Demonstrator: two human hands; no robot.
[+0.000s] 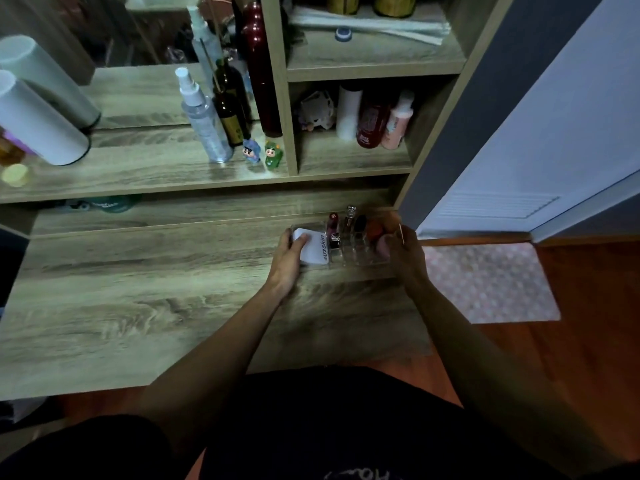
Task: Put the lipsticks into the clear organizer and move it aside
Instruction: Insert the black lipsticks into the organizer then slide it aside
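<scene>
The clear organizer (356,259) stands at the far right of the wooden desk, close to its right edge. Several lipsticks stand upright in its slots, among them a dark red one (333,223) and a silver-topped one (349,216). A white compact (316,249) with printed lettering lies in its left part. My left hand (289,259) grips the organizer's left end, fingers over the compact. My right hand (403,252) holds the right end, partly hiding round orange and pink items there.
A shelf behind the desk holds spray bottles (204,123), a dark bottle, two small figurines (263,152) and a white cylinder (38,123). A cubby (353,157) holds more bottles. A dotted mat (488,282) lies on the floor to the right by a white door.
</scene>
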